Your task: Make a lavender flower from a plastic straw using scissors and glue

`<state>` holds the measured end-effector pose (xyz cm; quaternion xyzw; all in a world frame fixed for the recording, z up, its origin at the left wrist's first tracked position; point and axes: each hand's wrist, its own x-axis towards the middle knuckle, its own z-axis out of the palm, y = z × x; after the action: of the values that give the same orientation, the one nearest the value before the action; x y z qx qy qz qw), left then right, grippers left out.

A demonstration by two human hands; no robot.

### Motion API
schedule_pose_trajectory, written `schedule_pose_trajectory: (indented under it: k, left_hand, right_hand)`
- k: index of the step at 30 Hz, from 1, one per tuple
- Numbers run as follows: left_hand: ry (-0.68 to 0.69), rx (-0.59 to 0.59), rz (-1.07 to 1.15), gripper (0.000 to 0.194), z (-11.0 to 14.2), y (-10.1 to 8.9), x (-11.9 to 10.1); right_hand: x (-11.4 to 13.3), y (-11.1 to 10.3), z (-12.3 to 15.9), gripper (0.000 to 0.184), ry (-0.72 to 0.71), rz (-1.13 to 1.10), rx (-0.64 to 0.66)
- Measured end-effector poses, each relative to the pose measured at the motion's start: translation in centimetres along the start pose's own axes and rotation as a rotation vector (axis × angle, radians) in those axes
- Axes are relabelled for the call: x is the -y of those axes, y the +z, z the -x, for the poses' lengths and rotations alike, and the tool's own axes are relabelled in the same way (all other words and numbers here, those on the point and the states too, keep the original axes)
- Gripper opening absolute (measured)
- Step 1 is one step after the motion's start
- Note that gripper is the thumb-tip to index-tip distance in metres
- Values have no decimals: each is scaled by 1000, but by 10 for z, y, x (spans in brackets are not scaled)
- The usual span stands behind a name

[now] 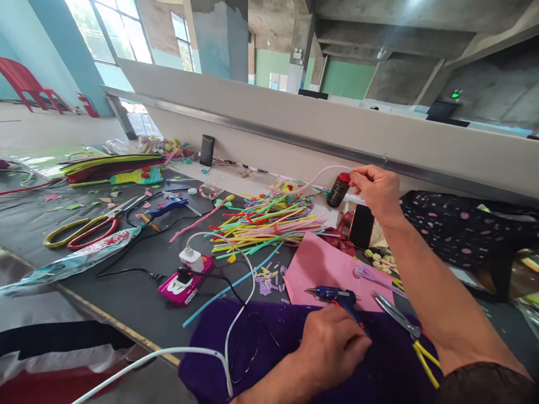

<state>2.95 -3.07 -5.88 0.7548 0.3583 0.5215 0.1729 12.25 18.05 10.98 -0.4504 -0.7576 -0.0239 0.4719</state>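
Observation:
My right hand is raised in a pinch on the end of a pale pink pipe cleaner, which arcs back to a pile of coloured pipe cleaners. Close by its fingertips stands a dark bottle with a red cap. My left hand is curled over purple cloth, just below a blue glue gun. Its fingers overlap the gun's handle in view; what lies inside them is hidden. The gun's nozzle points left over a pink sheet. Scissors with yellow handles lie right of it.
A magenta power strip has a white plug and trailing cables. Large scissors and a second blue glue gun lie left. Cut lilac pieces, a phone and a dotted black bag are around. A partition runs behind.

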Motion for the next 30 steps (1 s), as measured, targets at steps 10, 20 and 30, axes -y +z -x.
schedule_pose_trajectory:
  k: [10,20,30]
  left_hand:
    - [-489,-172,811,51,-14,-39,-28]
    - [-959,-318,1069,33,-14,-53,-50]
    - [-950,-438,994,29,-18,-61,-43]
  right_hand:
    - [50,-79,210,14,270,-304,443]
    - [12,-136,276,18,442,-375,568]
    - [-26,-152,294,20,450,-248,669]
